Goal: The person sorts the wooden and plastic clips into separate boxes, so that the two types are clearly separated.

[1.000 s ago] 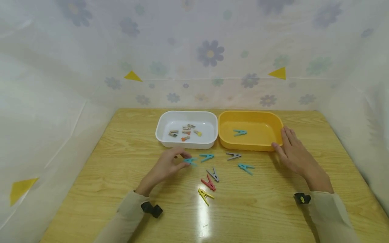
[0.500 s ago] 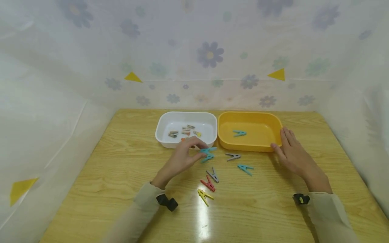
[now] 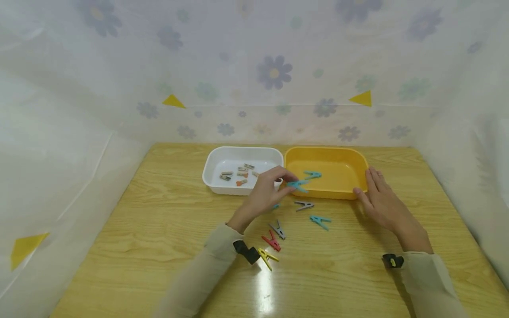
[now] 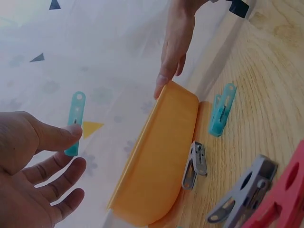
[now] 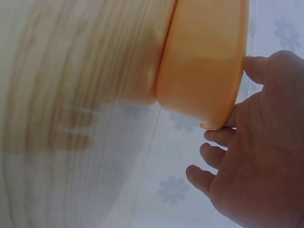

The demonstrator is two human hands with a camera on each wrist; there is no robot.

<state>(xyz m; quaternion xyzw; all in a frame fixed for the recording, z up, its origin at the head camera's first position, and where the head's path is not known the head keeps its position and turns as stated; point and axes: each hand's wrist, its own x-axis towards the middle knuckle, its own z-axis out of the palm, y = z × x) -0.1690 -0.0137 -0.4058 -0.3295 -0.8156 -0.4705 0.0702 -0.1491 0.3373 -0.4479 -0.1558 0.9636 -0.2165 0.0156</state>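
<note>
My left hand (image 3: 264, 190) pinches a teal plastic clothespin (image 3: 298, 185) between thumb and index finger, above the front left rim of the yellow tray (image 3: 336, 176). The other fingers of that hand are loosely bent in the left wrist view. Inside the yellow tray lies another teal clothespin (image 3: 313, 175). My right hand (image 3: 385, 205) rests against the tray's right front corner, its fingers fairly straight, thumb at the rim. On the table in front are grey clothespins (image 3: 304, 205), a teal one (image 3: 320, 221), a red one (image 3: 271, 242) and a yellow one (image 3: 267, 259).
A white tray (image 3: 212, 183) with several small wooden clips (image 3: 242, 174) stands left of the yellow one, partly behind my left hand. Another teal clothespin (image 3: 275, 206) is mostly hidden under that hand. Flowered white sheeting (image 3: 238, 88) surrounds the wooden table (image 3: 159, 212).
My left hand has carried the pinched teal clothespin right and away from me, from in front of the white tray to the yellow tray's front rim. The right hand keeps its place.
</note>
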